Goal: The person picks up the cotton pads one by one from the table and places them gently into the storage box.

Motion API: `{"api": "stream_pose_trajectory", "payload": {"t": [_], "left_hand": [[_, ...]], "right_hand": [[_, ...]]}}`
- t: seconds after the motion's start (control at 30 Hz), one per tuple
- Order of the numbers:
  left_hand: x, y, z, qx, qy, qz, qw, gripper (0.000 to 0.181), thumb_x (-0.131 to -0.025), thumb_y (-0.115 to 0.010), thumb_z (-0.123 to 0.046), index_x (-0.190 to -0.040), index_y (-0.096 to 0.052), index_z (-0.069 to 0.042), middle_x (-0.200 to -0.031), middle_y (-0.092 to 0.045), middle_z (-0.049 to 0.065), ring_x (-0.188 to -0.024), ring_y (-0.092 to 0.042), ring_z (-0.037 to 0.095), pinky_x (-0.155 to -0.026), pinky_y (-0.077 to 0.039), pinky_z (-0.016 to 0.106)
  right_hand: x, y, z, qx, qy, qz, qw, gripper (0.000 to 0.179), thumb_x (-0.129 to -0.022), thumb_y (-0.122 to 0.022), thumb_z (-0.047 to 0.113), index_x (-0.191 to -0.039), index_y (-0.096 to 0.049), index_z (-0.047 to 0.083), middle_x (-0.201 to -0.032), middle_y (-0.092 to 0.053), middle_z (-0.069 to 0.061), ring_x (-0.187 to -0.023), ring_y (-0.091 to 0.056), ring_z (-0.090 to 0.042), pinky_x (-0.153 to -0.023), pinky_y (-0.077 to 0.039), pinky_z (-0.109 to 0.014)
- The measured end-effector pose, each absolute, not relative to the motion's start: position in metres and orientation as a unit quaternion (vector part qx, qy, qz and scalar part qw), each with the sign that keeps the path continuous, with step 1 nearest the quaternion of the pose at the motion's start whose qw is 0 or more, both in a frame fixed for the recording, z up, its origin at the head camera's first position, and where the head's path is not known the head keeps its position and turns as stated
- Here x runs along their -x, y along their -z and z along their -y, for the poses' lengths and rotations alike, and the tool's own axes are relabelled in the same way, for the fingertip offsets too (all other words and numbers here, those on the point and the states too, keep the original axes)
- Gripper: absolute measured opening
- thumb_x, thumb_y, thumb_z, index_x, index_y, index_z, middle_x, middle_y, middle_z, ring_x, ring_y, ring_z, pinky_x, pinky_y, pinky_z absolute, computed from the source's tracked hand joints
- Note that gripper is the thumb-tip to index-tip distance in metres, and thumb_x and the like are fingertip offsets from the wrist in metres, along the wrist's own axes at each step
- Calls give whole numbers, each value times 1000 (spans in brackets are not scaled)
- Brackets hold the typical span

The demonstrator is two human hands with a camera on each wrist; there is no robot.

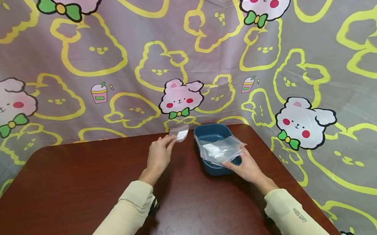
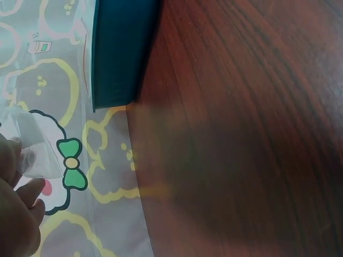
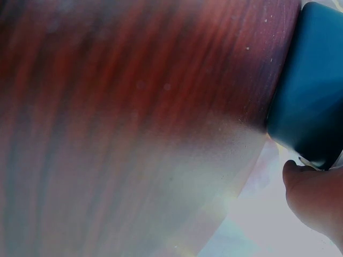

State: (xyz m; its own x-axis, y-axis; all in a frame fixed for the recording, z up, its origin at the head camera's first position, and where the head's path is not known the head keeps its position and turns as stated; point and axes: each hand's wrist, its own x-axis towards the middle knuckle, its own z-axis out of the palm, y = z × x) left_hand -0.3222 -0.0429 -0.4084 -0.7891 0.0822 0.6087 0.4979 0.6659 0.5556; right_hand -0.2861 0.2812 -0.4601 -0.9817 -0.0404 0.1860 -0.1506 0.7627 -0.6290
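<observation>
In the head view my left hand [image 1: 157, 156] pinches a small clear plastic bag [image 1: 181, 134] with something white in it, to the left of a blue plastic bin [image 1: 216, 171]. The left wrist view shows the same small bag [image 2: 42, 158] between thumb and fingers, above table height beside the bin's wall [image 2: 120, 53]. With my right hand [image 1: 249, 167] I hold a larger clear plastic bag [image 1: 224, 150] by its near right edge. It lies across the bin's opening and shows a white patch, hiding much of the interior. In the right wrist view only my thumb area [image 3: 316, 201] shows, near the bin's corner.
The bin stands on a dark reddish-brown wooden table [image 1: 90, 196], close to its far right corner. A grey curtain [image 1: 124, 36] printed with yellow outlines and rabbit faces hangs right behind the table's far edge and along its right side.
</observation>
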Motion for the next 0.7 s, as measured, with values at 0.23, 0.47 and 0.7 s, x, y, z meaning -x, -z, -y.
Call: {"api": "stream_pose_trajectory", "payload": {"t": [0.23, 0.47, 0.7], "left_hand": [[321, 411, 25, 176, 376, 869, 269, 15, -87, -66, -18, -100, -73, -15, -100, -70, 6, -100, -63, 20, -98, -41, 38], [322, 416, 2, 202, 385, 861, 266, 16, -86, -67, -17, -101, -73, -15, -99, -70, 4, -100, -63, 20, -98, -41, 40], [324, 409, -22, 228, 361, 869, 252, 18, -89, -63, -20, -105, -72, -17, -103, -69, 0, -105, -61, 18, -100, -39, 38]], "right_hand": [[286, 461, -282, -52, -341, 935, 85, 108, -68, -67, 67, -147, -21, 9, -148, -26, -12, -128, -35, -33, -103, -30, -51], [288, 463, -283, -50, -338, 936, 86, 109, -67, -67, 67, -147, -22, 8, -147, -26, -12, -128, -35, -33, -103, -30, -51], [288, 462, -282, -59, -338, 935, 93, 109, -68, -69, 64, -147, -21, 6, -147, -26, -14, -127, -36, -34, -103, -31, -52]]}}
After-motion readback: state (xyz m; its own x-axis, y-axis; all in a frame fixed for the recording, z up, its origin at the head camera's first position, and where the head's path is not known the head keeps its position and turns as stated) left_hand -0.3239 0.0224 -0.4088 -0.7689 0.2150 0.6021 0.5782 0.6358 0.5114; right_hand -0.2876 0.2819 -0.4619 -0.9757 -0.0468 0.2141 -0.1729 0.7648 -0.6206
